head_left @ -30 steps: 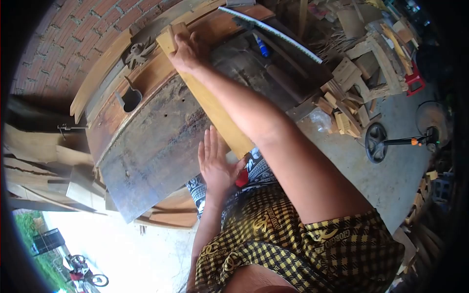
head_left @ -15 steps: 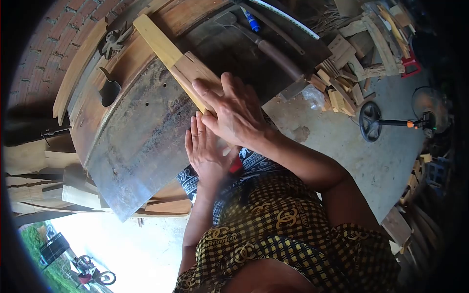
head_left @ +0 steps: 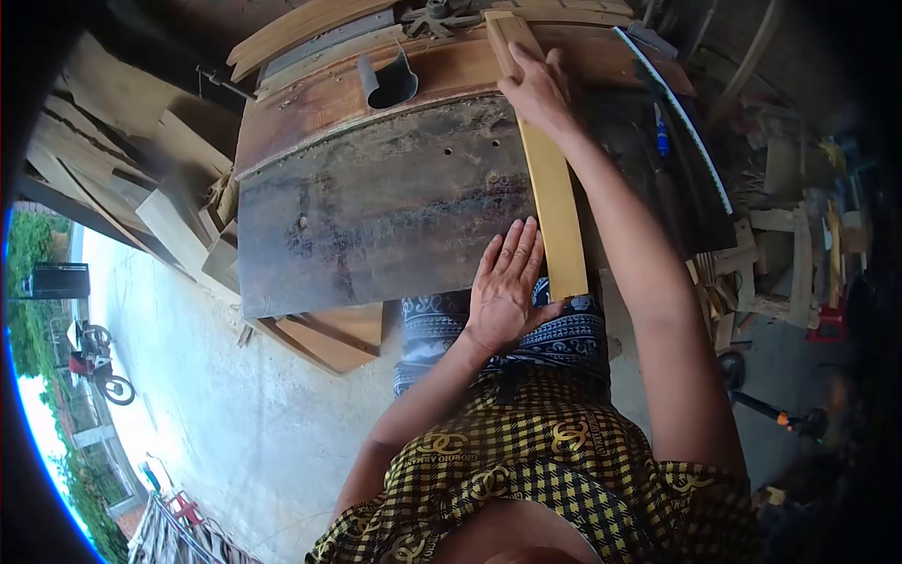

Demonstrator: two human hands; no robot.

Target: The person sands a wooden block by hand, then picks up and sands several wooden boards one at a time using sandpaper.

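Observation:
A long yellow wood strip (head_left: 552, 211) lies lengthwise on the dark worktable, its near end by my lap. On its far end is a browner wooden block (head_left: 503, 36). My right hand (head_left: 543, 92) grips this block from above, arm stretched forward; the fingers partly hide it. My left hand (head_left: 505, 282) lies flat at the table's near edge, fingers stretched out along the strip's left side. Its thumb points to the strip's near end and appears to touch it.
The worktable (head_left: 385, 207) has small holes and a curved metal piece (head_left: 390, 83) at the back. A blue marker (head_left: 661, 136) and a curved white-edged strip (head_left: 672, 113) lie right. Wood offcuts (head_left: 178, 226) are stacked left; a red stool (head_left: 827, 322) stands far right.
My right hand has pushed the wooden block away from me along the strip to its far end. My left hand stays by the strip's near end. The camera view has turned.

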